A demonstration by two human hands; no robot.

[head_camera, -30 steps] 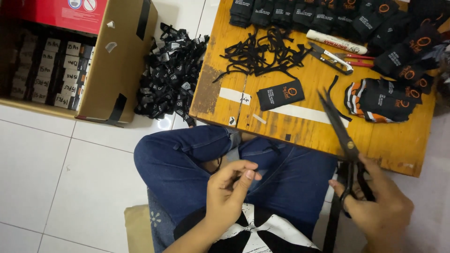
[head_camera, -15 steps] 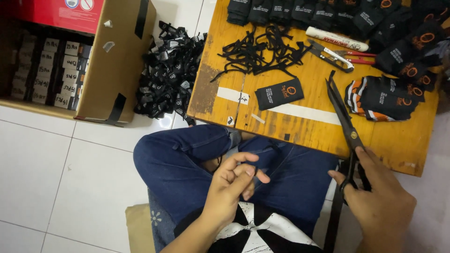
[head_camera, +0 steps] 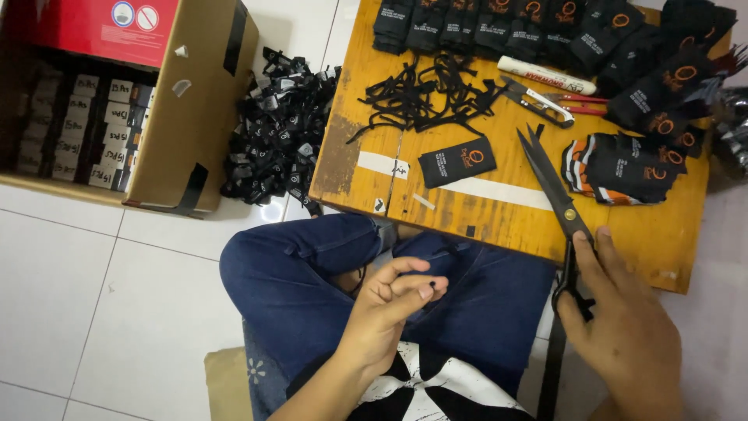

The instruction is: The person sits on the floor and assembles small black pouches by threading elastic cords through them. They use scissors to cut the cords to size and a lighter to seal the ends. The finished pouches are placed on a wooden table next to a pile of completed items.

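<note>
Right hand [head_camera: 623,327] on scissors [head_camera: 555,187]

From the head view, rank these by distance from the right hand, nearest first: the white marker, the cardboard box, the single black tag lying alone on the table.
Measured from the right hand, which holds the scissors:
1. Single black tag, mid-table, up and left of the hand.
2. White marker, near the table's far edge.
3. Cardboard box, on the floor at far left.

Large black scissors [head_camera: 555,195], blades nearly shut, flat on the wooden table's near edge.
</note>
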